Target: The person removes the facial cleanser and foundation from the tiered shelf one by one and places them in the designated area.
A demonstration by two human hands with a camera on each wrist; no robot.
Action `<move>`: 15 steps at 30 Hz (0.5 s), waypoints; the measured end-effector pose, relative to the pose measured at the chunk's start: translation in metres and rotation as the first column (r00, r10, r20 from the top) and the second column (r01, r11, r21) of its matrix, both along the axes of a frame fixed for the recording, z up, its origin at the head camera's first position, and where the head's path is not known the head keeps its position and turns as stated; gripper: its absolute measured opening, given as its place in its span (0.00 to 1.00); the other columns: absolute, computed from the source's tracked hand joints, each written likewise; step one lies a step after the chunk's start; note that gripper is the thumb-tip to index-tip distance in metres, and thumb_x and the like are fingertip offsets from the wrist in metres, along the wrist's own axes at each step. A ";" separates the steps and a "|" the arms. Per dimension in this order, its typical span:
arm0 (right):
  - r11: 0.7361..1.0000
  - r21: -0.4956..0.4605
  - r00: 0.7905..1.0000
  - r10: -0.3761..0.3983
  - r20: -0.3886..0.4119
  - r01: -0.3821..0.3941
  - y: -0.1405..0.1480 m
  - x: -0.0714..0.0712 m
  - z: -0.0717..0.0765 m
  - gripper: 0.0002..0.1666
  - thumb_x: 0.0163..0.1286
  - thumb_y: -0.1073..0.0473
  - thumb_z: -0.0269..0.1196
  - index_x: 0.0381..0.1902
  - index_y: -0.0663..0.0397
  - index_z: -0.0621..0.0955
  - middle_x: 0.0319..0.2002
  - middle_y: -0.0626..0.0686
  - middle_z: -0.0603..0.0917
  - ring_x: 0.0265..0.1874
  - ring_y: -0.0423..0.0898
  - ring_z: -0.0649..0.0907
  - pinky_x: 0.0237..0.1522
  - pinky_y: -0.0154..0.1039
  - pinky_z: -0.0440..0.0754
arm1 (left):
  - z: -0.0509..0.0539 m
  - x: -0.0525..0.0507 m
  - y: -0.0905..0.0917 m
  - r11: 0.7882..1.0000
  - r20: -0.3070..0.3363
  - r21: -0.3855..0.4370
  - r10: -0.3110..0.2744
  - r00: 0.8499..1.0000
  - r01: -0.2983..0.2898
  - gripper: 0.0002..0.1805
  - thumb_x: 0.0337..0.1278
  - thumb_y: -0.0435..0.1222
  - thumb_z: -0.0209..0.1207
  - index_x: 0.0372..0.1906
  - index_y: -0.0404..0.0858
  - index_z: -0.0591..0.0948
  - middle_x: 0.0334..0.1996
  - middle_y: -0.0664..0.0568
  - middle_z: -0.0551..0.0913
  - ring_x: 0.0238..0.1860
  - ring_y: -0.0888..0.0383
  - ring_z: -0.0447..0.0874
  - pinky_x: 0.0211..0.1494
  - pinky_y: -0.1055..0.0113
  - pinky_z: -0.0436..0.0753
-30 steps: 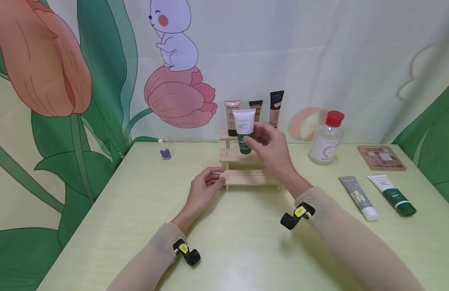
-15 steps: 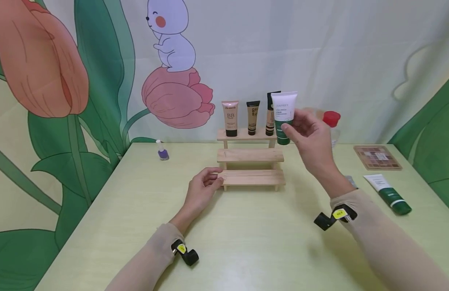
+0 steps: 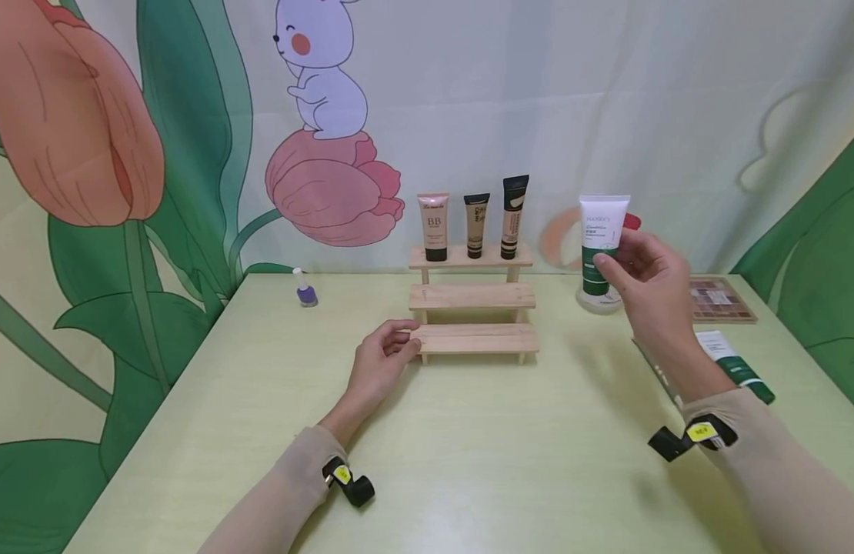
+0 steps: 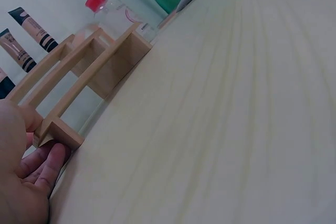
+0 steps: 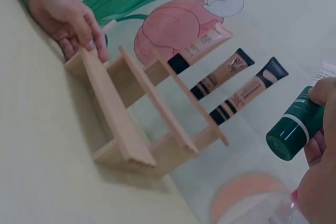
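Observation:
My right hand (image 3: 652,288) pinches a white and green tube (image 3: 598,245) upright in the air, in front of a clear bottle (image 3: 599,302) that it largely hides. In the right wrist view the tube's green cap end (image 5: 289,132) points down and left. My left hand (image 3: 380,368) grips the left end of the lowest step of a three-step wooden stand (image 3: 475,338); the left wrist view shows the fingers around that wooden end (image 4: 59,134). On the top step stand a pink tube (image 3: 435,228), a small tan tube (image 3: 475,226) and a taller black-topped tube (image 3: 513,218).
A purple nail polish bottle (image 3: 305,290) stands at the table's back left. To the right lie a palette (image 3: 721,300), another white and green tube (image 3: 742,373) and a grey tube, mostly hidden by my right arm. A printed curtain (image 3: 462,100) hangs behind the table.
My right hand has carried the white and green tube rightward from in front of the stand, uncovering the steps and the tubes on top. My left hand stays at the stand.

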State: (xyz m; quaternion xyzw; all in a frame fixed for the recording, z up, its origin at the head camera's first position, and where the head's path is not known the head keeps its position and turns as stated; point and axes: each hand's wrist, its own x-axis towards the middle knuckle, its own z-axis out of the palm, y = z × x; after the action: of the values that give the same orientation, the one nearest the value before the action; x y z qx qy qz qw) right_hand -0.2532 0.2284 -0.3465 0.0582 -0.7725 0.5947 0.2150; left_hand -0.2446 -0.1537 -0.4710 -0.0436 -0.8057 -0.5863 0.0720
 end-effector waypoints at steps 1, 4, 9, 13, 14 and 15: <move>1.000 0.017 1.000 -0.011 0.006 0.011 0.003 0.001 -0.004 0.29 0.81 0.51 0.71 0.75 0.47 0.81 0.64 0.46 0.85 0.57 0.45 0.81 0.60 0.29 0.80 | 0.000 0.000 0.000 1.000 0.001 0.000 0.000 1.000 0.000 0.15 0.78 0.36 0.69 0.64 0.46 0.89 0.49 0.48 0.89 0.52 0.54 0.88 0.58 0.65 0.85; 0.998 0.054 0.999 -0.044 0.023 0.042 0.012 0.004 -0.015 0.29 0.81 0.51 0.71 0.75 0.49 0.82 0.63 0.47 0.85 0.55 0.44 0.81 0.58 0.27 0.80 | 0.000 0.001 0.000 1.000 0.003 0.001 0.002 1.000 -0.002 0.16 0.77 0.36 0.69 0.64 0.45 0.89 0.49 0.47 0.90 0.52 0.54 0.88 0.57 0.67 0.85; 0.993 0.098 0.994 -0.076 0.079 0.068 0.023 0.011 -0.032 0.32 0.81 0.47 0.71 0.77 0.49 0.80 0.65 0.48 0.85 0.55 0.43 0.81 0.56 0.23 0.80 | 0.000 0.001 0.000 1.000 0.003 0.005 0.008 1.000 -0.008 0.16 0.77 0.36 0.70 0.63 0.45 0.89 0.49 0.47 0.90 0.52 0.54 0.87 0.55 0.72 0.83; 0.990 0.123 0.990 -0.082 0.111 0.069 0.031 0.016 -0.045 0.33 0.81 0.46 0.71 0.78 0.49 0.80 0.67 0.51 0.84 0.55 0.44 0.81 0.54 0.22 0.80 | 0.000 0.000 0.000 1.000 0.004 0.012 0.008 1.000 -0.008 0.15 0.77 0.35 0.70 0.63 0.45 0.89 0.49 0.47 0.89 0.52 0.54 0.87 0.54 0.73 0.83; 0.990 0.127 0.990 -0.080 0.115 0.065 0.032 0.017 -0.048 0.33 0.81 0.46 0.71 0.78 0.49 0.80 0.66 0.52 0.84 0.54 0.44 0.81 0.53 0.22 0.81 | 0.000 0.000 0.000 1.000 0.003 0.010 0.008 1.000 -0.008 0.15 0.77 0.35 0.70 0.63 0.45 0.89 0.49 0.47 0.89 0.52 0.54 0.87 0.54 0.73 0.83; 0.989 0.131 0.990 -0.079 0.117 0.064 0.034 0.019 -0.051 0.33 0.81 0.47 0.71 0.78 0.50 0.80 0.66 0.52 0.84 0.54 0.45 0.81 0.52 0.22 0.81 | 0.000 0.000 0.000 1.000 0.003 0.009 0.007 1.000 -0.007 0.16 0.77 0.35 0.70 0.63 0.45 0.89 0.49 0.47 0.89 0.52 0.53 0.87 0.54 0.73 0.83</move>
State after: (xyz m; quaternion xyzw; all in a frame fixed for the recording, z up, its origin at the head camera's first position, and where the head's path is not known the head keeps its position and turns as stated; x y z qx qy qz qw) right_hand -0.2343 0.2619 -0.3973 0.0075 -0.8220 0.5386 0.1846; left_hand -0.2447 -0.1537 -0.4715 -0.0395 -0.8032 -0.5899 0.0731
